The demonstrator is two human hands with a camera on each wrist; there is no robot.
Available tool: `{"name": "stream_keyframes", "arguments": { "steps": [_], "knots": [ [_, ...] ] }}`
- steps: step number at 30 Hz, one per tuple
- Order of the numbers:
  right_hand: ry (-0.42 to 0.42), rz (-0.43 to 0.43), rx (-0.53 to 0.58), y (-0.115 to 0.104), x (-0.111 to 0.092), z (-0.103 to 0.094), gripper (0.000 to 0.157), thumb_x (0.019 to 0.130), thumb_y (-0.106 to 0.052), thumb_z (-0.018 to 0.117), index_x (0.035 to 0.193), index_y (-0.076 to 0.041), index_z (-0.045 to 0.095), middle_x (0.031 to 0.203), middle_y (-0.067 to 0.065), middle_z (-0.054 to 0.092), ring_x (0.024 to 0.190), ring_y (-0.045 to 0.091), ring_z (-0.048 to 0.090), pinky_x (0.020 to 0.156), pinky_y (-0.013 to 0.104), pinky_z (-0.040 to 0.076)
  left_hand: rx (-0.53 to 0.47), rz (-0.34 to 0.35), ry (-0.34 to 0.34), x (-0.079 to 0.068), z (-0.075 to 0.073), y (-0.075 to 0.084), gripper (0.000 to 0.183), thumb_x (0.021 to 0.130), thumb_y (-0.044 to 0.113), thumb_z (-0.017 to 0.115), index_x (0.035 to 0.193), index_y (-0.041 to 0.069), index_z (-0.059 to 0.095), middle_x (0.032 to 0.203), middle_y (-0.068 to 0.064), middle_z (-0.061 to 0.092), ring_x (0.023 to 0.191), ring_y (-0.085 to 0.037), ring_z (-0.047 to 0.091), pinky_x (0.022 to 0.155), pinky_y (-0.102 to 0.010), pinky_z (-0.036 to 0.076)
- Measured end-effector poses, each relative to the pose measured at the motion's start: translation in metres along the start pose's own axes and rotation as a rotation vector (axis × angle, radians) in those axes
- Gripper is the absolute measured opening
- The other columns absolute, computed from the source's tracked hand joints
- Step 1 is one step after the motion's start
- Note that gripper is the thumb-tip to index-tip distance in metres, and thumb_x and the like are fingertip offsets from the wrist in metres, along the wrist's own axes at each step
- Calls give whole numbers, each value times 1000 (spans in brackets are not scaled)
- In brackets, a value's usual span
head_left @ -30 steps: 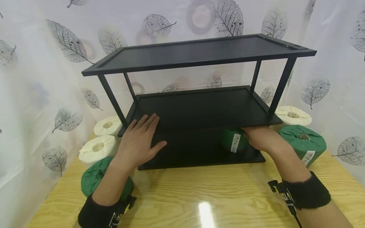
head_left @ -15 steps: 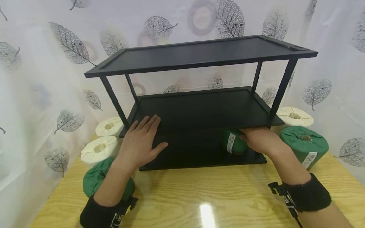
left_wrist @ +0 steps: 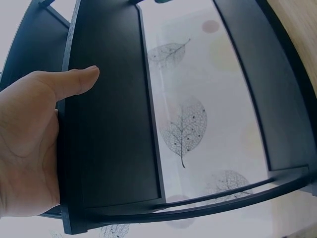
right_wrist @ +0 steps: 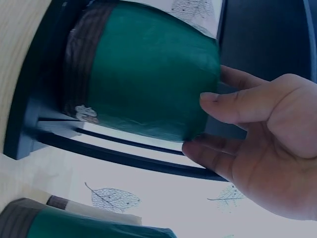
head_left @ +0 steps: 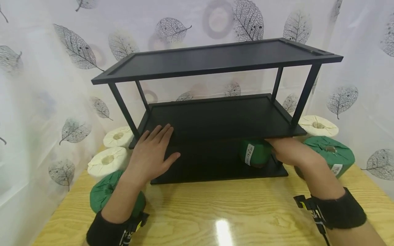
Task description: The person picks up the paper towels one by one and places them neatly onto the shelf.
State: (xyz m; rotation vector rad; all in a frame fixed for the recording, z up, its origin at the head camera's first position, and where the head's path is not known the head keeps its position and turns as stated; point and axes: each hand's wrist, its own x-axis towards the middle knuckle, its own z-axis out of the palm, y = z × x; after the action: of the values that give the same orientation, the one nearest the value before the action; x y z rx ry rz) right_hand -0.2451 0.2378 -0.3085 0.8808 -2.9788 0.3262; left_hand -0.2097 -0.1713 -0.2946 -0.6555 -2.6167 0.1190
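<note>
Evidently, in the head view, the left hand [head_left: 150, 152] lies with straight fingers on the middle shelf [head_left: 212, 116] of a black rack [head_left: 301, 92], thumb held apart. One green roll [head_left: 257, 155] stands at the right end of the bottom shelf [head_left: 200, 174] — the right hand [head_left: 290, 152] is at its side. On the table [head_left: 191, 208], more green and white rolls [head_left: 103, 167] flank the rack. The left wrist view shows the thumb over the shelf. In the right wrist view, thumb and fingertips lie parted at the roll's upper end — whether they pinch it, I cannot tell.
</note>
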Motion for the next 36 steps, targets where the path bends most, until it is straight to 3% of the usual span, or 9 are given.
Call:
{"name": "stream_keyframes", "arguments": {
  "steps": [19, 36],
  "knots": [
    [82, -42, -2, 3, 3, 6, 58, 90, 2, 46, 143, -15, 32, 142, 17, 34, 124, 38, 37, 99, 54, 36, 1, -10, -17, 1, -1, 1, 80, 85, 59, 50, 143, 6, 31, 147, -12, 32, 132, -32, 28, 104, -54, 30],
    [152, -54, -72, -5, 6, 6, 61, 81, -5, 65, 138, -15, 42, 138, 17, 39, 122, 37, 39, 99, 52, 37, 6, -10, -25, 1, -1, 0, 81, 85, 60, 49, 143, 6, 30, 147, -12, 32, 133, -32, 27, 104, -54, 29]
  ]
}}
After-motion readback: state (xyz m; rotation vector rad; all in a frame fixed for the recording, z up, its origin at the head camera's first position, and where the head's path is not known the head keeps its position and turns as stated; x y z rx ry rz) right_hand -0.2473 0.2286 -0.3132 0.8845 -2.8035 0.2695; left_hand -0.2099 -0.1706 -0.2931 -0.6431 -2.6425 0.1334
